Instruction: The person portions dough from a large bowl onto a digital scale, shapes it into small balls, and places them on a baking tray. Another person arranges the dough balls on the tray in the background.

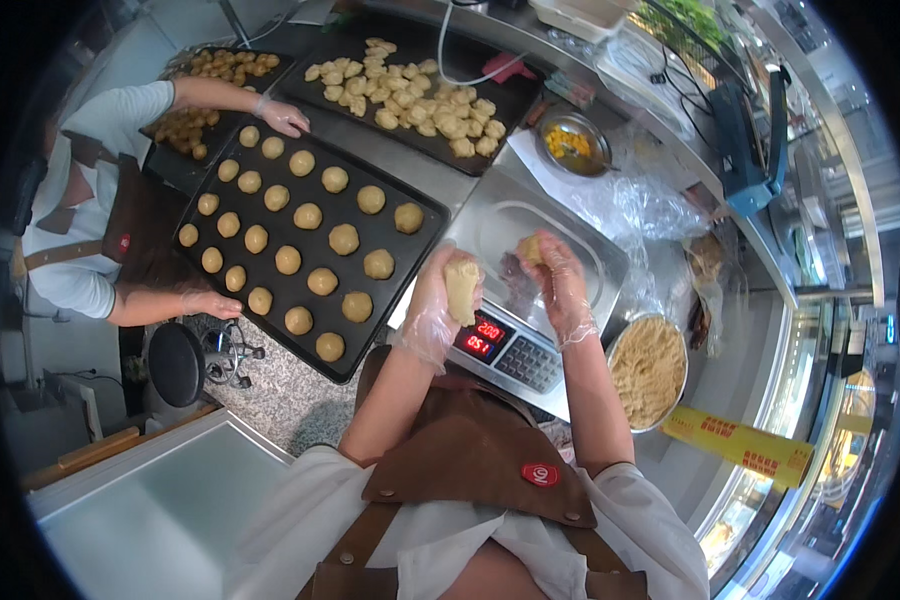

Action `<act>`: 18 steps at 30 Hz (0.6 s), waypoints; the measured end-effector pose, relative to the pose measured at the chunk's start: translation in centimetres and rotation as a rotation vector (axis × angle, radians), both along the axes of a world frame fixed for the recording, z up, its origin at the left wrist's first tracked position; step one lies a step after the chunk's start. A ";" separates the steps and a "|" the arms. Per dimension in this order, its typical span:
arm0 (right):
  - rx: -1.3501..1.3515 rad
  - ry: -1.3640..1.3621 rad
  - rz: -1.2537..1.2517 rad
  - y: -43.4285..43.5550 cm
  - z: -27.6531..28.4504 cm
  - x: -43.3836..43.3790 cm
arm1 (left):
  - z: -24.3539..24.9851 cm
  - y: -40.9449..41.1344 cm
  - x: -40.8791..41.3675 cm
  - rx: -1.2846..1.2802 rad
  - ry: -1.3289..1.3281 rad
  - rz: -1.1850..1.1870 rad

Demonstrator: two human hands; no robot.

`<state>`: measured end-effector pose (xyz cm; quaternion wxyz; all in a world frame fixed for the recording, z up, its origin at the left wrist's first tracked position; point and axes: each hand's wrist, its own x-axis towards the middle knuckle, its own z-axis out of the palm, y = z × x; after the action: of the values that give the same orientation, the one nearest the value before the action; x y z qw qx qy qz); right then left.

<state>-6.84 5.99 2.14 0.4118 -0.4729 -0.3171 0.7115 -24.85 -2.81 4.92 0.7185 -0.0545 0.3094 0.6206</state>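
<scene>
My left hand (439, 300), in a clear plastic glove, is closed around a pale lump of dough (462, 291) that sticks out of the fist. My right hand (561, 281), gloved too, pinches a smaller dough piece (529, 250) at the fingertips. Both hands are above a digital scale (529, 363) with a lit red display and a keypad. Its steel pan (487, 217) lies beyond and between them. To the right of my right forearm stands a round bowl (683, 375) of crumbly, tan dough-like mixture (647, 371).
At left, a co-worker's gloved hands (285, 118) hold a black baking tray (307, 289) with rows of dough balls. Another tray (292, 88) behind carries irregular dough pieces. A metal bowl (604, 139) with yellow contents, crumpled plastic film (656, 214) and a round stool (175, 364) are nearby.
</scene>
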 end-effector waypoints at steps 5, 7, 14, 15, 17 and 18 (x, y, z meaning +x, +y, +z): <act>-0.375 0.329 0.154 6.5 0.1 -7.7 | 0.2 -0.5 -1.1 -0.075 -0.015 0.083; -0.220 0.457 0.220 11.1 1.0 -12.0 | -0.4 -0.8 -1.5 -0.116 -0.027 0.114; -0.067 0.175 0.299 12.9 2.3 -16.6 | -0.7 -0.4 -2.9 0.020 -0.157 0.245; 0.001 0.157 0.383 11.5 1.4 -15.5 | -0.1 0.1 -2.9 0.055 -0.157 0.257; 0.077 0.058 0.448 8.1 2.9 -13.7 | 1.4 1.1 -3.0 0.102 -0.156 0.283; 0.097 0.021 0.471 6.6 3.9 -12.8 | 0.1 1.7 -3.3 0.147 -0.140 0.232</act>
<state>-19.60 12.62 6.02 0.2600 -0.3582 -0.4481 0.7767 -28.13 -1.07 4.99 0.6638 -0.0801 0.2041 0.7151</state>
